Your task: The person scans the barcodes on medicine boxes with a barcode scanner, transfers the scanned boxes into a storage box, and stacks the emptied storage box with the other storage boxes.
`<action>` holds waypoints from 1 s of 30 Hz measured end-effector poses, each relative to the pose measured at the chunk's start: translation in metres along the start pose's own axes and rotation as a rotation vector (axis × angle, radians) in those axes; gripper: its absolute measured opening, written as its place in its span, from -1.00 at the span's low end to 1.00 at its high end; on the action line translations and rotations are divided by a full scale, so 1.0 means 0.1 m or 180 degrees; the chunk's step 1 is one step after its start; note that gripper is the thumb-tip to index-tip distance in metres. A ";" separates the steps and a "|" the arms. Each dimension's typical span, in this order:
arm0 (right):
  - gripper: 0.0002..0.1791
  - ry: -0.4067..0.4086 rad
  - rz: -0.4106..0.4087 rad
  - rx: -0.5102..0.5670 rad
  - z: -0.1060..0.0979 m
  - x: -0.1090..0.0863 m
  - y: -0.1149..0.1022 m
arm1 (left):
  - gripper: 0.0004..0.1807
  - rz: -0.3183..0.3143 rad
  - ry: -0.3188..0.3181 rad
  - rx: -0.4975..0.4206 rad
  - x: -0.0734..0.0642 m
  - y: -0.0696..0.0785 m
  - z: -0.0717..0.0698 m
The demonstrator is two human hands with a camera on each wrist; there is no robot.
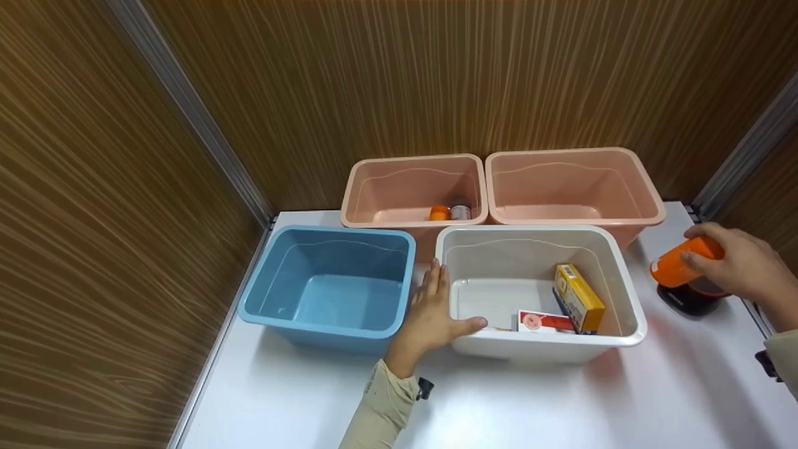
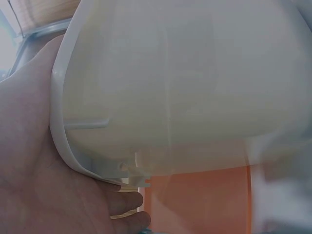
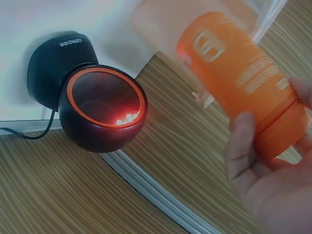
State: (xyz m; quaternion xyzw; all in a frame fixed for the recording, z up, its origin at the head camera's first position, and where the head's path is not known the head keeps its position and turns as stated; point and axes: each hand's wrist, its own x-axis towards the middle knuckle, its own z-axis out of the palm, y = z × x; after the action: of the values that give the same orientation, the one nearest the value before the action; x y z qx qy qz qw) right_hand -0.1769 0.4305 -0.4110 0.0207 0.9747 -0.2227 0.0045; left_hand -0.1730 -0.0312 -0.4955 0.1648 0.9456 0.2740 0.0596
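My right hand [image 1: 745, 259] grips an orange bottle [image 1: 673, 269], tilted, above a black barcode scanner [image 1: 686, 302] at the right. In the right wrist view, fingers and thumb hold the bottle [image 3: 234, 68] by its cap end, apart from the scanner [image 3: 105, 97], whose round window glows red. My left hand [image 1: 430, 318] rests against the near left corner of the white bin [image 1: 542, 340], fingers straight along its side and thumb over the front rim. Inside that bin, a yellow box [image 1: 578, 296] leans on the right wall and a red-and-white box [image 1: 545, 322] lies near the front.
A blue bin [image 1: 324, 329] stands at the left. Behind are two pink bins; the left one [image 1: 411, 222] contains an orange-capped item [image 1: 439, 213] and a grey-white one [image 1: 460, 212], while the right one [image 1: 576, 221] shows nothing inside. Wood-patterned walls [image 1: 343, 75] enclose the white table [image 1: 299, 399].
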 end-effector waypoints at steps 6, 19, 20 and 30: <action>-0.25 -0.0016 -0.0111 -0.0012 0.03 0.01 0.10 | 0.38 0.0051 0.0070 -0.0009 0.00 -0.01 0.01; -0.29 -0.0232 -0.0184 -0.0108 0.15 -0.04 0.28 | 0.39 0.0018 0.0039 0.0016 0.00 0.00 0.01; -0.29 -0.0244 -0.0182 -0.0106 0.15 -0.04 0.28 | 0.40 0.0021 0.0041 0.0010 0.00 0.00 0.01; -0.30 -0.0274 -0.0198 -0.0182 0.16 -0.03 0.28 | 0.42 0.0026 0.0010 0.0007 -0.01 -0.01 0.00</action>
State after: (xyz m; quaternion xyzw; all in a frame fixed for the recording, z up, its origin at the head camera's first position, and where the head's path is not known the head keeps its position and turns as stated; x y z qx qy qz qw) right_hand -0.1729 0.4489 -0.4379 -0.0192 0.9797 -0.1955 0.0402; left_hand -0.1728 -0.0323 -0.4956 0.1683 0.9453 0.2735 0.0568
